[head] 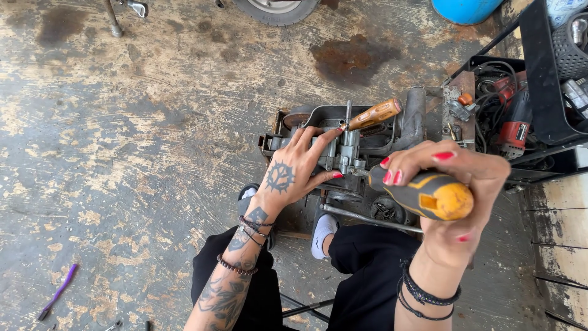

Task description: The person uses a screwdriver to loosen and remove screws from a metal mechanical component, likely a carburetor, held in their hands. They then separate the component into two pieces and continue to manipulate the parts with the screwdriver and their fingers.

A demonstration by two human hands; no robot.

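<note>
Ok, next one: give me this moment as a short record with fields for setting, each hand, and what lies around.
setting: stained concrete floor, seen from above, person crouched over the work
left hand: fingers spread, pressing on a grey metal assembly
right hand: fist closed round a yellow and black screwdriver, its tip end pointing toward the assembly
second tool: orange-handled screwdriver lying on top of the assembly
nearby right: red power tool in a black rack
nearby left: purple tool on the floor
</note>
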